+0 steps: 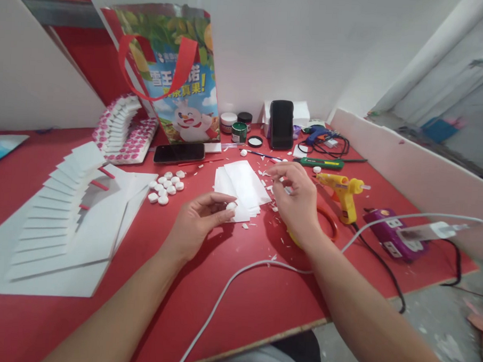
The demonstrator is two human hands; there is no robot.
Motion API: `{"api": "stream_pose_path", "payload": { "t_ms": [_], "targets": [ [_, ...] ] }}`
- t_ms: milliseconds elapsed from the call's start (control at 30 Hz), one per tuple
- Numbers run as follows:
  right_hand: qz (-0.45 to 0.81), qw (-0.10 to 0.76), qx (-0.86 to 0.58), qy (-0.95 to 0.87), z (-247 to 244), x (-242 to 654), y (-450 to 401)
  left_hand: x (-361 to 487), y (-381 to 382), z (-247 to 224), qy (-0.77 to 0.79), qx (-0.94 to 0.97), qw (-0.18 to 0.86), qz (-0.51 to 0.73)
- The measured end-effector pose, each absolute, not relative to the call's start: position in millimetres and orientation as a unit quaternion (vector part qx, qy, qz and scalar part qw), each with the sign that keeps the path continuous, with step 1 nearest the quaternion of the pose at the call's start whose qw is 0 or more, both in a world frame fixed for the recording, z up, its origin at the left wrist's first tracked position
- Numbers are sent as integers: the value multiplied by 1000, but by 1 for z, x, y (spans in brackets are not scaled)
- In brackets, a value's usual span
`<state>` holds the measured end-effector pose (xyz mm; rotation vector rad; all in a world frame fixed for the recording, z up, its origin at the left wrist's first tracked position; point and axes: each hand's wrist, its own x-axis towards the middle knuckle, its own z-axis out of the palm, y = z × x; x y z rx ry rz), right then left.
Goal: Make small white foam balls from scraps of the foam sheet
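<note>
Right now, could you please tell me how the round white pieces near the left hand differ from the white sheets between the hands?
The white pieces are small and rounded, while the white sheets are larger, flat and straight-edged. The pieces form a loose cluster to the left of the left hand; the sheets overlap in a stack partly behind that hand's fingertips. Both are white and lie on the red table.
</note>
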<state>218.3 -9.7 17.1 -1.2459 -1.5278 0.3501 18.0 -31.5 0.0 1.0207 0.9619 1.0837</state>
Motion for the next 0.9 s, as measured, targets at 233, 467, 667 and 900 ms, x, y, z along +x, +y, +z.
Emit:
{"api": "stream_pose_path", "payload": {
  "t_ms": [233,467,667,900],
  "targets": [
    [551,389,-509,-535,23,200,-18,17,-35,-1,463,625,422,467],
    [628,369,-460,-507,15,194,-17,22,-35,2,444,608,444,485],
    [633,396,-445,-495,13,197,-16,23,-33,0,449,535,499,512],
    [639,406,-443,-480,15,195,-17,22,-33,-1,457,563,457,515]
  ]
}}
